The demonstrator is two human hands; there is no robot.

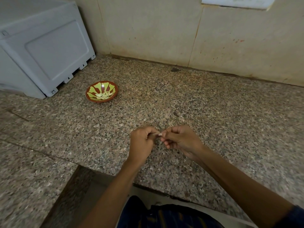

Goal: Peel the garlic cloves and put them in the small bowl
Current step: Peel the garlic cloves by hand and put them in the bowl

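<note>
**Two hands on one clove, bowl waiting at ten o'clock**

Two hands meet just above the near part of the granite counter, both curled in fine pinches around a single garlic clove. The left hand has its fingers folded in, with thumb and forefinger nipping the clove's left end. The right hand closes on the other end from three o'clock, fingertips bunched as if picking at the skin. Only a pale sliver of the clove shows between the fingertips, so how much skin remains cannot be told.

The step in hand looks like stripping the papery skin. To do it well, the left hand should hold the clove firm without crushing it, while the right catches a loose edge of skin with a nail and draws it along the clove's length instead of tearing across. Turning the clove a little between pulls would likely expose what is left. Working low over the counter is wise, since a slippery clove that escapes would then fall only a short way.

Farther off, towards ten o'clock from the hands and well apart from them, stands the small bowl, red-brown with a yellow-green pattern. Several peeled cloves already lie in its bottom. Beyond it, at the far left, a pale grey appliance rests against the tiled wall.
</note>
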